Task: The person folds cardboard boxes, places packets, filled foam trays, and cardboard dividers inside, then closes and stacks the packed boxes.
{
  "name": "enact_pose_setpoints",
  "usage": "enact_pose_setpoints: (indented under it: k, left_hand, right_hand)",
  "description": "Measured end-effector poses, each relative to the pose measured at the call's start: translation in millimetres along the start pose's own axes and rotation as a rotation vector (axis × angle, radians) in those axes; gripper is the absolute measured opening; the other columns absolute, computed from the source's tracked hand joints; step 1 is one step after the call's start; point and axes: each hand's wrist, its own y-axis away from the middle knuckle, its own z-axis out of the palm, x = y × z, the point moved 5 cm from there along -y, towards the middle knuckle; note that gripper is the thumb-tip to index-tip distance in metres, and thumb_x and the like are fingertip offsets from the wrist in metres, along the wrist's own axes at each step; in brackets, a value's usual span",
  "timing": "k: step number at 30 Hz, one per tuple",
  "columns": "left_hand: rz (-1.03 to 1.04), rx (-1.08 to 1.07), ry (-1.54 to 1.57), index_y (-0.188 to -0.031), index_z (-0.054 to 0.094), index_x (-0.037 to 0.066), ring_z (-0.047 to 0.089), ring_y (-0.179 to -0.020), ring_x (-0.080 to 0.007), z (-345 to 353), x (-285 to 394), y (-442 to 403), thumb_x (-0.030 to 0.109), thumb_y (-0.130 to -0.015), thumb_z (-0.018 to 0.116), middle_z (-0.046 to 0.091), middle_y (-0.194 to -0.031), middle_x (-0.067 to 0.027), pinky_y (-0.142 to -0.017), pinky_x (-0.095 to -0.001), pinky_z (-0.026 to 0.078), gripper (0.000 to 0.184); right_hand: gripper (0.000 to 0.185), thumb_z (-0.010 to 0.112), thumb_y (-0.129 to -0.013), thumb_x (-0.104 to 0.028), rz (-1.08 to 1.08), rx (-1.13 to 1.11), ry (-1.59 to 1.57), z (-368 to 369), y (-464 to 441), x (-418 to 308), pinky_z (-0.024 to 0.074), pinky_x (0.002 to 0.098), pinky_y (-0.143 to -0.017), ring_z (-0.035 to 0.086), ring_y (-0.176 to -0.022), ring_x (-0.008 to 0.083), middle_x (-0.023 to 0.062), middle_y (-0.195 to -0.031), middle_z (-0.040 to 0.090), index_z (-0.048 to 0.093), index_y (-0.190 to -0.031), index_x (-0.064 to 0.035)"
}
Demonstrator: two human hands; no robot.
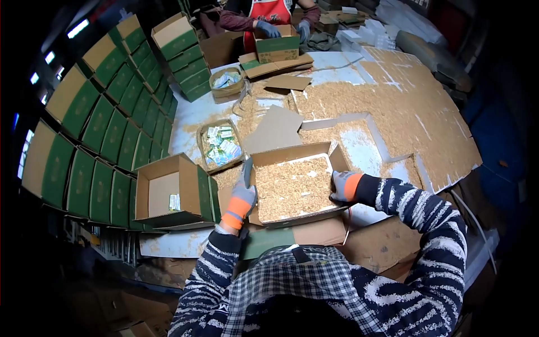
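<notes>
In front of me sits an open cardboard box, and in it lies a white tray filled with wood shavings. My left hand, in a grey and orange glove, grips the box's left wall. At the opposite end my right hand, gloved the same way, holds the right wall, with its fingertips near the tray's edge. Flattened green and brown cardboard shows under the box's near side. The undersides of both hands are hidden.
Left of the box stands an open green carton with small packets inside. A basket of packets is behind it. Stacked green cartons line the left. Shavings cover the table's right. Across it, a gloved person handles another carton.
</notes>
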Motion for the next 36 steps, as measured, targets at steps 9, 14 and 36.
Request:
enact_pose_setpoints:
  k: [9, 14, 36]
  left_hand:
    - [0.228, -0.037, 0.187, -0.150, 0.031, 0.011, 0.036, -0.139, -0.0290, -13.2, 60.9, 16.7, 0.006, -0.084, 0.055, 0.039, -0.150, -0.0157, -0.113, -0.0323, 0.028, 0.071]
    - [0.114, 0.107, 0.327, -0.135, 0.053, 0.005, 0.052, -0.124, -0.0246, -28.2, 35.9, -4.1, 0.014, -0.094, 0.057, 0.049, -0.140, -0.0186, -0.100, -0.0314, 0.043, 0.042]
    - [-0.055, 0.485, -0.279, -0.091, 0.073, 0.005, 0.065, -0.095, -0.0291, -49.6, -84.4, -153.8, 0.020, -0.078, 0.070, 0.068, -0.103, -0.0132, -0.087, -0.0372, 0.050, 0.020]
  right_hand:
    - [0.028, 0.062, -0.086, -0.022, -0.311, 0.648, -0.681, -120.4, -104.6, 32.6, 0.0515, 0.0377, -0.081, 0.067, -0.090, 0.0300, 0.0164, -0.100, 0.069, 0.068, -0.110, -0.0102]
    - [0.104, 0.081, -0.064, -0.050, 0.053, 0.516, -0.576, 27.6, -286.6, 85.2, 0.0461, 0.0405, -0.097, 0.060, -0.111, 0.0381, 0.0259, -0.122, 0.060, 0.038, -0.140, 0.0060]
    - [0.020, 0.059, -0.083, -0.016, -0.365, 0.351, -0.133, -30.1, 31.9, -98.7, 0.0520, 0.0418, -0.067, 0.065, -0.078, 0.0324, 0.0121, -0.087, 0.060, 0.054, -0.101, -0.0080]
